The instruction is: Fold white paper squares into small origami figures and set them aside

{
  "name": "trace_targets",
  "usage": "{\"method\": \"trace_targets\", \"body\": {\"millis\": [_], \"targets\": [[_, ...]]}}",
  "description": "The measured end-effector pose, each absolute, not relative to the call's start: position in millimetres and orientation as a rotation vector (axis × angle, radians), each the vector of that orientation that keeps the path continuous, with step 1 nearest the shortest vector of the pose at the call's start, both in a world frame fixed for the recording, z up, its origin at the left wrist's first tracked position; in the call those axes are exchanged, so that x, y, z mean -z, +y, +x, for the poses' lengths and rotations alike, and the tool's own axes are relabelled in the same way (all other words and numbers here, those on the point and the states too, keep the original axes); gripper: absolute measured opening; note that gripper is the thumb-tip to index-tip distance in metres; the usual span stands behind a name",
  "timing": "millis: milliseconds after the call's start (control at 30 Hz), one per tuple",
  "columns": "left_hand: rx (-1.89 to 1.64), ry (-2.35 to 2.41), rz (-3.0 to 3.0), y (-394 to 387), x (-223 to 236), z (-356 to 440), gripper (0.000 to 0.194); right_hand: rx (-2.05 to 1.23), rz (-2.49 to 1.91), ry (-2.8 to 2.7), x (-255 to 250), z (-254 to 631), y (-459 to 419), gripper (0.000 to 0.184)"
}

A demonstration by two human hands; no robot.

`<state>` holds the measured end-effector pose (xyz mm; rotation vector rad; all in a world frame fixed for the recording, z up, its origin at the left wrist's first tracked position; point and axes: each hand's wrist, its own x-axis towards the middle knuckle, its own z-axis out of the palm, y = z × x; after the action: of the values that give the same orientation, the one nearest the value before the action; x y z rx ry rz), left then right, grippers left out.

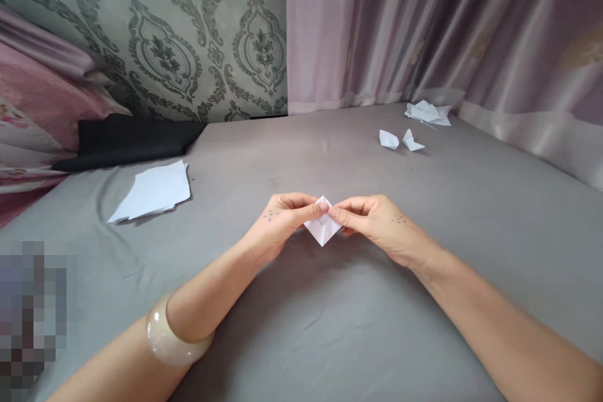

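Note:
A small folded white paper piece (323,226), diamond-shaped, is held just above the grey bed sheet (330,326) in the middle of the view. My left hand (282,217) pinches its left side with thumb and fingers closed. My right hand (372,220) pinches its right side the same way. The fingertips of both hands meet near the top of the paper. A pale bangle (169,339) sits on my left forearm.
A stack of white paper sheets (153,195) lies at the left. Two small folded paper shapes (400,139) rest at the far right, with more crumpled white paper (426,112) behind them. A black cloth (127,138) lies by the wall; curtains (424,25) hang behind.

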<state>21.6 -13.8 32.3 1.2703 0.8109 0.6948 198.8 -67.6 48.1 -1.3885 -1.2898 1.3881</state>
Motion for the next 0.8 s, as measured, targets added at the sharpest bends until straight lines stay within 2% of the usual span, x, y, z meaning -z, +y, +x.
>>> {"method": "trace_targets", "body": {"millis": [300, 533, 800], "targets": [[-0.656, 0.802, 1.227, -13, -28, 22, 0.027, -1.400, -1.454, -1.232, -44, 202, -65, 0.034], [-0.484, 0.855, 1.091, -8, -29, 20, 0.030, -1.416, -1.439, -1.053, -32, 209, -57, 0.028], [-0.544, 0.882, 1.047, -8, -29, 22, 0.023, -1.637, -1.302, -1.045, -37, 206, -59, 0.032]]}}
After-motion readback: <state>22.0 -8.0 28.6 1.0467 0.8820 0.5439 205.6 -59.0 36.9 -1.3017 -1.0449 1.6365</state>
